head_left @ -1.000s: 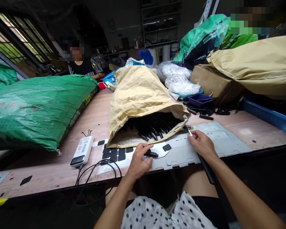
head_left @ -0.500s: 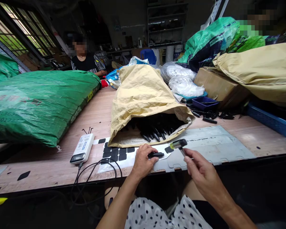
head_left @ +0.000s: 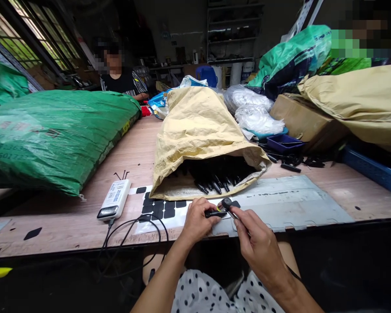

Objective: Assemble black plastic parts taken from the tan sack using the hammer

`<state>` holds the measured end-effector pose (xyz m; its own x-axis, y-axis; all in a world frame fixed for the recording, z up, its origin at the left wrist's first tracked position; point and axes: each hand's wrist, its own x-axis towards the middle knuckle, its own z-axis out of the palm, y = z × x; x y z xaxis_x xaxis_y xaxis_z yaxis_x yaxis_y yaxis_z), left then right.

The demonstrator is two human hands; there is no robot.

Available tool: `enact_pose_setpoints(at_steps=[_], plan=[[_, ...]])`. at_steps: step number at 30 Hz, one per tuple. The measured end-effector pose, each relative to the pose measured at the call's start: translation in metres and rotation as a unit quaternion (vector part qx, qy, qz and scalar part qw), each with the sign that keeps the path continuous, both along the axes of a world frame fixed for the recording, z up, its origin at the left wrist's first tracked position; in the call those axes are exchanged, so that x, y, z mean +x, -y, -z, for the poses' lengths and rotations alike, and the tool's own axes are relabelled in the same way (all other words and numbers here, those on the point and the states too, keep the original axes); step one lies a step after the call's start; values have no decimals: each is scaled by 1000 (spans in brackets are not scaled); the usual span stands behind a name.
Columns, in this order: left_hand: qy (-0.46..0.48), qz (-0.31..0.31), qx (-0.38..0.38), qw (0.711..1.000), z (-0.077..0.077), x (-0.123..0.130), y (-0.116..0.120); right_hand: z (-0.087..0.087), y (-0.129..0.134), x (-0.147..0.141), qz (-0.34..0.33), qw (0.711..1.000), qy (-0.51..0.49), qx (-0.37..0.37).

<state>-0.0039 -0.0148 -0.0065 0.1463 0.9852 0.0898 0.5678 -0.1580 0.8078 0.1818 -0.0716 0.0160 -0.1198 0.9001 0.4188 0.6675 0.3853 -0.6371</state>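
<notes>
While the left hand (head_left: 197,219) pinches a small black rod-shaped part (head_left: 215,213) at the near edge of the wooden table (head_left: 133,152), the right hand (head_left: 256,245) grips a slim tool (head_left: 230,208) with a round black head, fingers closed around its shaft. Tool head sits right at the tip of the black part, touching or nearly so; blur makes it hard to say which. Both hands are over the edge of a grey metal plate (head_left: 286,200) lying flat on the table.

Just behind the hands, a tan paper sack (head_left: 198,126) lies on its side, mouth open toward the person, with a pile of black parts (head_left: 215,176) inside. Left of the hands, a white sheet with black square pads (head_left: 159,209) lies partly under the sack mouth. Further left, a white power bank (head_left: 114,199) with a black cable (head_left: 133,234) looping off the table edge. A big green woven sack (head_left: 52,134) fills the left side of the table.

Right side: a small blue tray (head_left: 285,142) with loose black parts around it, a cardboard box (head_left: 303,117), clear plastic bags (head_left: 254,113), another tan sack (head_left: 361,100) on top. At the far end of the table sits another person (head_left: 120,80) in a dark striped top. Polka-dot fabric (head_left: 208,293) covers the wearer's lap.
</notes>
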Motion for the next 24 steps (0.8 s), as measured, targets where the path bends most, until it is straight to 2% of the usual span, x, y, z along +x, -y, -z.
enact_pose_setpoints(at_steps=[3,7,13,18,20,24], plan=[[-4,4,6,1000,-1,0,0,2,1,-8,-2,999,23,26],[-14,-1,13,1000,-3,1,1,8,0,-11,-2,996,94,12],[-4,-10,8,1000,0,2,3,8,0,3,18,998,53,38],[-12,-18,17,1000,1,2,4,9,1,7,19,996,86,10],[-11,-13,26,1000,1,2,4,4,-3,12,47,996,77,25],[-10,-7,40,999,0,1,5,-5,-22,39,180,975,129,32]])
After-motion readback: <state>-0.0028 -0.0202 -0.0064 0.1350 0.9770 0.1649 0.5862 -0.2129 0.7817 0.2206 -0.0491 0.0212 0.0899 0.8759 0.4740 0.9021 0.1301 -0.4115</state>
